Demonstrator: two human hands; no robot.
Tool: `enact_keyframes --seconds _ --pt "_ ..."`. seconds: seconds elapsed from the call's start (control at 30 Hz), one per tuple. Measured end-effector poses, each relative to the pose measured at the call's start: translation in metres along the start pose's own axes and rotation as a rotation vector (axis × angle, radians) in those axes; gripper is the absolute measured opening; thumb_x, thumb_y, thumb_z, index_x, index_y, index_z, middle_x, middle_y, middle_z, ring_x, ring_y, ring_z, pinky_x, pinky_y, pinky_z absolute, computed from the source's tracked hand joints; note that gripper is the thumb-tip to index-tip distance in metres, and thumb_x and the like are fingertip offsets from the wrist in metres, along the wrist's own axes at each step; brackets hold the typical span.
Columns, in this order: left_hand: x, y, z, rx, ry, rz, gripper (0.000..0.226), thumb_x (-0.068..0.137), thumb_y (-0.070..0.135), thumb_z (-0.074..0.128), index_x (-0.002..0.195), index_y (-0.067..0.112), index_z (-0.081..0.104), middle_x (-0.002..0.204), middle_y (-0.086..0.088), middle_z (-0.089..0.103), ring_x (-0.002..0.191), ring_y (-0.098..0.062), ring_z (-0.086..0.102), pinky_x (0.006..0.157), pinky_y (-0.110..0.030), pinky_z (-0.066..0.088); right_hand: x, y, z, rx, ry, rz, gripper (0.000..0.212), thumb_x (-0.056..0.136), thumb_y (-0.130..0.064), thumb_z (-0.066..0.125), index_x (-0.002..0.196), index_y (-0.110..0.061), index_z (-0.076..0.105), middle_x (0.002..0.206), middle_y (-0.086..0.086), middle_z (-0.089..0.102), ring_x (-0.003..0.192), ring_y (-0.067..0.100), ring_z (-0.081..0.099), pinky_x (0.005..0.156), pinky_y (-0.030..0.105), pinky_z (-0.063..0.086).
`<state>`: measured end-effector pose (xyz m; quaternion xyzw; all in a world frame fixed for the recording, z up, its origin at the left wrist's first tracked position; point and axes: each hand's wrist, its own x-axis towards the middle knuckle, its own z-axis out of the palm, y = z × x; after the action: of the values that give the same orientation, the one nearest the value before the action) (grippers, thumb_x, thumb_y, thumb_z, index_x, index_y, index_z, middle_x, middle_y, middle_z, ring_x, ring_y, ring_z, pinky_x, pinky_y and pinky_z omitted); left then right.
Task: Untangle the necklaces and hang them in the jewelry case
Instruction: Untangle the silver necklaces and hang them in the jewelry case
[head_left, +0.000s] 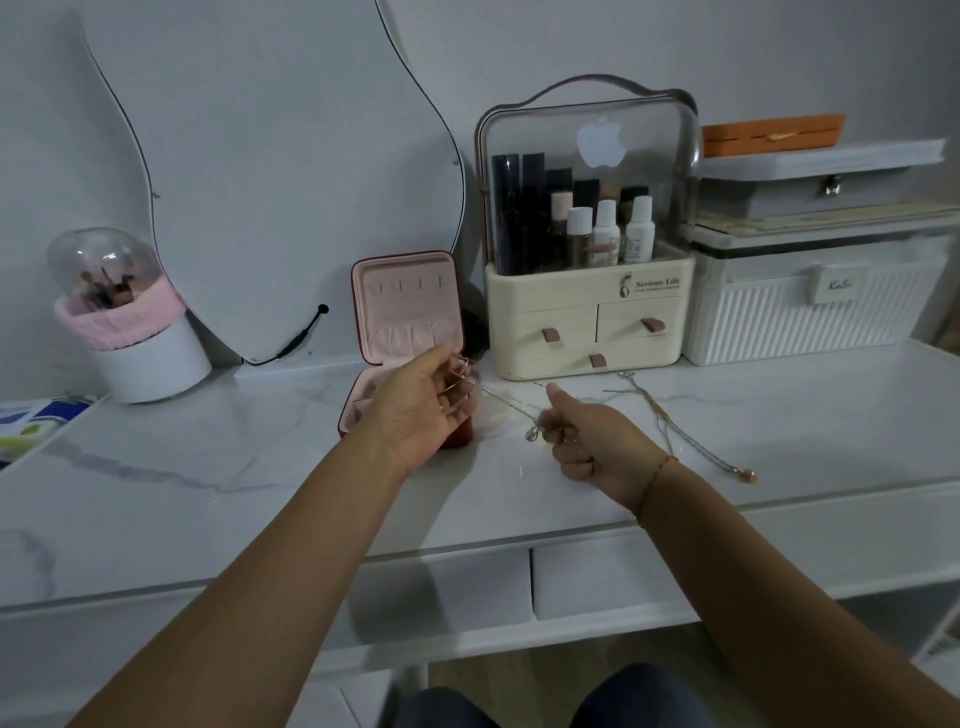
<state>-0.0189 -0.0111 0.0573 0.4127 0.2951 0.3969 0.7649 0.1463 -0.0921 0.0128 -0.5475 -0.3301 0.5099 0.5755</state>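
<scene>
Marbled white tabletop, dim room, plain wall behind.

Item 1: necklace. Thin chain, strung in the air between both hands, pendant hanging at the right hand.
- Left hand: palm up, fingers curled round a few gathered loops of the chain, just in front of the jewelry case.
- Right hand: thumb raised, fingers closed narrowly on the chain beside the pendant.

Item 2: loose necklaces. These lay crossed on the tabletop at three o'clock from the right hand, unheld. Whether they were knotted could not be told.

Item 3: jewelry case. It stood open at twelve o'clock from the left hand, its lid upright. The row of hooks was bare, and the base was partly hidden by that hand.

Step judged in hand: freeing this one chain before hanging it.
- The span between the hands wanted keeping slack, since pulling would likely tighten any snarl.
- The loops were best let off the left fingers one at a time.
- The right hand's hold by the pendant would stop its weight from dragging.
- The clasp was too small to find; it needed locating before the lift to a hook.

Surroundings: makeup organiser at three o'clock from the case, mirror at ten o'clock, brush holder at nine o'clock.
</scene>
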Motion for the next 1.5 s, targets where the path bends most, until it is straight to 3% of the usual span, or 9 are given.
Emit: enact_keyframes --seconds 0.1,0.27,0.47,0.63,0.87,1.03,1.17,1.37,1.5 --pt "-0.003 -0.008 -0.009 -0.100 0.015 -0.043 0.032 0.096 0.025 0.053 0.065 0.014 0.050 0.067 -0.002 0.058 0.073 -0.016 0.058 0.092 -0.036 0.047 0.002 0.001 -0.002 0.157 0.072 -0.062 0.033 0.099 -0.034 0.050 0.073 -0.013 0.048 0.073 0.002 0.049 0.043 0.007 0.027 0.038 0.017 0.022" --pt "-0.006 -0.020 -0.015 -0.229 0.005 -0.059 0.030 0.096 0.023 0.053 0.068 0.012 0.052 0.060 -0.002 0.055 0.054 -0.013 0.060 0.063 -0.032 0.059 0.001 0.002 -0.003 0.422 -0.045 -0.078 0.033 0.099 -0.033 0.049 0.071 -0.016 0.044 0.070 0.000 0.052 0.037 0.005 0.025 0.036 0.015 0.023" --pt "-0.006 -0.023 -0.016 -0.267 -0.042 -0.043 0.021 0.094 0.024 0.056 0.076 0.012 0.060 0.070 -0.001 0.063 0.059 -0.011 0.062 0.059 -0.024 0.056 0.002 0.003 -0.003 0.485 -0.095 -0.012 0.032 0.101 -0.034 0.043 0.075 -0.016 0.044 0.063 0.001 0.056 0.031 0.004 0.022 0.030 0.015 0.021" --pt "-0.006 -0.018 -0.015 -0.325 -0.052 0.001 0.012 0.091 0.014 0.058 0.086 0.005 0.064 0.084 -0.009 0.069 0.079 -0.014 0.062 0.066 -0.023 0.057 -0.001 0.003 0.001 0.339 -0.094 0.048 0.032 0.100 -0.036 0.043 0.076 -0.014 0.046 0.056 0.001 0.054 0.028 0.005 0.021 0.029 0.015 0.017" --pt "-0.004 -0.011 -0.009 -0.199 -0.039 0.010 0.012 0.090 0.017 0.060 0.082 0.010 0.067 0.074 -0.003 0.064 0.068 -0.011 0.059 0.068 -0.022 0.052 -0.006 -0.002 0.010 0.008 0.003 0.036 0.039 0.101 -0.039 0.041 0.078 -0.011 0.055 0.056 0.004 0.053 0.036 0.008 0.026 0.037 0.017 0.022" --pt "-0.004 -0.005 0.002 0.078 -0.042 0.018 0.011 0.093 0.019 0.057 0.090 0.013 0.066 0.081 -0.001 0.071 0.076 -0.011 0.066 0.062 -0.020 0.054 -0.013 -0.006 0.016 -0.229 0.038 -0.074 0.019 0.095 -0.019 0.054 0.102 -0.007 0.068 0.095 0.007 0.066 0.075 0.015 0.059 0.066 0.023 0.045" --pt "0.000 -0.005 0.009 0.178 -0.039 0.019 0.010 0.091 0.021 0.061 0.093 0.015 0.068 0.088 -0.001 0.070 0.082 -0.012 0.063 0.074 -0.024 0.049 -0.015 -0.010 0.018 -0.462 0.128 -0.278 0.027 0.091 -0.020 0.062 0.118 -0.017 0.065 0.115 0.000 0.064 0.108 0.013 0.057 0.091 0.026 0.046" --pt "0.003 -0.004 0.016 0.156 -0.037 0.021 0.009 0.086 0.022 0.068 0.090 0.017 0.074 0.086 0.003 0.067 0.084 -0.011 0.060 0.081 -0.025 0.046 -0.022 -0.026 0.030 -0.441 0.146 -0.537 0.010 0.086 -0.018 0.070 0.086 -0.028 0.071 0.083 -0.014 0.069 0.078 -0.006 0.063 0.070 0.006 0.046" --pt "-0.001 -0.004 0.022 0.153 -0.035 0.016 0.007 0.087 0.021 0.067 0.087 0.018 0.073 0.080 0.005 0.066 0.078 -0.009 0.061 0.080 -0.025 0.046 -0.016 -0.029 0.036 -0.439 0.189 -0.567 0.010 0.085 -0.014 0.070 0.083 -0.024 0.072 0.077 -0.013 0.068 0.070 -0.006 0.061 0.067 0.002 0.045"
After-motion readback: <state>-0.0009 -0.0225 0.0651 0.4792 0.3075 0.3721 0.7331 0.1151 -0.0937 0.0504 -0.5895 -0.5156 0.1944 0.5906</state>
